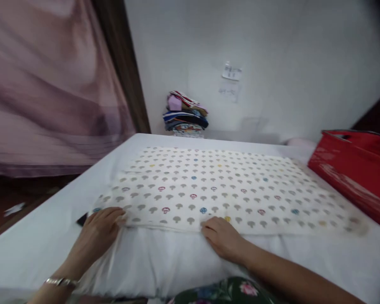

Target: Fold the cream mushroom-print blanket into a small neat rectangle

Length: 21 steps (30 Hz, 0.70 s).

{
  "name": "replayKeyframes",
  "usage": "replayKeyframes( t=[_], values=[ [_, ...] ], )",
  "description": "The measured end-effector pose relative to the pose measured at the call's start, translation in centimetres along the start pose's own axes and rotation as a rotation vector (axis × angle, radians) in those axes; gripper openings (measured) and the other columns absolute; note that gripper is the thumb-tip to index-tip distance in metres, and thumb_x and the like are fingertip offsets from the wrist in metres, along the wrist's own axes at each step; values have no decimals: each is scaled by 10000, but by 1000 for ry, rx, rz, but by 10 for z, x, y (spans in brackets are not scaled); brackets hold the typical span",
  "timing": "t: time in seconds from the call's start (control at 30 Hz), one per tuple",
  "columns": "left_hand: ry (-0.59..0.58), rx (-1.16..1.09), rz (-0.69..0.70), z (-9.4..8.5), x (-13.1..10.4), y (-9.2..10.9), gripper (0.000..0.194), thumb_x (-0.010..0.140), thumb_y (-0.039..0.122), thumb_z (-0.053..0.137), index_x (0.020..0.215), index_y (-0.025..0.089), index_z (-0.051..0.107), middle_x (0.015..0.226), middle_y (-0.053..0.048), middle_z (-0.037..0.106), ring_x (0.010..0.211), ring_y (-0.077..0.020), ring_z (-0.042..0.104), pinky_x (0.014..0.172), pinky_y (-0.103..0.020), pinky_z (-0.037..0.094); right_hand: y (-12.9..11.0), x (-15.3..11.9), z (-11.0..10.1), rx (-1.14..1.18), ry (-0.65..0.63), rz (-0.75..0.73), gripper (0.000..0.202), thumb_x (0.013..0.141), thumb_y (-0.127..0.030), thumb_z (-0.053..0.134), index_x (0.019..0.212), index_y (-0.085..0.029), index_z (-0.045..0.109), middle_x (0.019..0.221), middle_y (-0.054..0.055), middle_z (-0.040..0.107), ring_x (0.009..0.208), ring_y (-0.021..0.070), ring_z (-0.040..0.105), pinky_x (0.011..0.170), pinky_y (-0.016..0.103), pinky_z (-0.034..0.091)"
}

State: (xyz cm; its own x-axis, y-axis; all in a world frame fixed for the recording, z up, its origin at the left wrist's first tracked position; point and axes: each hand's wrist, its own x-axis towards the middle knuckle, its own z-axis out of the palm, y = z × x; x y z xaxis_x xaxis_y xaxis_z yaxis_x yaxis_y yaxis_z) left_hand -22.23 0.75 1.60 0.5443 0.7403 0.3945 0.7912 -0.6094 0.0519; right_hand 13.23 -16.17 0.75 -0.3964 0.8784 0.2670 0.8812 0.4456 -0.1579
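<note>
A cream cloth printed with small mushrooms lies spread over a white-covered table, with layered edges along its near side. At the cloth's near left corner, my left hand has its fingers closed on the edge; a bracelet circles the wrist. My right hand grips the near edge around its middle, fingers curled with the tips partly hidden.
A stack of folded clothes stands beyond the table's far edge, by the wall. On the right sits a red fabric bag. A pink curtain hangs at the left. A small black object lies beside my left hand.
</note>
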Motion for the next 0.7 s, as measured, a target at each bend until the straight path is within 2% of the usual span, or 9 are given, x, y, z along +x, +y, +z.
replayKeyframes(
  t=[0.07,0.13,0.23,0.33,0.5,0.6,0.7],
  values=[
    [10,-129,133,12,12,32,246,785,276,407,924,277,611,1003,-10,663,973,-232,591,878,-412,454,6,-16,-5,-3,-3,19,192,876,-137,395,880,-183,581,920,56,593,841,167,496,751,297,401],
    [-33,-249,273,23,24,71,222,813,348,421,938,321,602,1009,35,658,971,-217,587,885,-396,466,11,-33,-11,6,-8,40,202,878,-145,391,912,-181,587,967,62,598,885,166,504,786,302,407],
    [-125,-352,451,34,38,126,229,835,368,449,981,293,607,1024,9,649,967,-211,582,882,-374,473,16,-57,-23,25,4,79,224,881,-147,389,984,-172,586,1060,82,592,994,168,503,854,311,406],
    [-192,-389,582,40,49,166,246,861,338,430,1006,257,611,1035,-37,636,952,-203,580,846,-350,479,19,-82,-36,21,10,133,248,886,-142,388,1050,-165,572,1143,93,574,1076,169,487,902,330,398],
    [-215,-362,679,44,62,205,248,879,301,396,986,232,609,994,-57,626,903,-210,578,803,-356,473,33,-126,-50,-45,71,265,268,890,-146,390,1081,-154,578,1149,101,582,1109,184,484,925,352,409],
    [-209,-309,701,48,63,215,244,879,257,381,923,223,618,925,-55,625,848,-218,579,769,-376,469,50,-154,-55,-137,146,422,257,888,-155,411,1060,-156,603,1137,105,590,1083,193,509,912,361,430],
    [-158,-251,725,53,62,215,262,861,194,377,937,209,627,928,-69,626,859,-235,579,782,-397,458,69,-178,-59,-210,167,536,260,885,-163,429,1073,-166,608,1154,107,585,1073,202,523,915,382,438]
  ],
)
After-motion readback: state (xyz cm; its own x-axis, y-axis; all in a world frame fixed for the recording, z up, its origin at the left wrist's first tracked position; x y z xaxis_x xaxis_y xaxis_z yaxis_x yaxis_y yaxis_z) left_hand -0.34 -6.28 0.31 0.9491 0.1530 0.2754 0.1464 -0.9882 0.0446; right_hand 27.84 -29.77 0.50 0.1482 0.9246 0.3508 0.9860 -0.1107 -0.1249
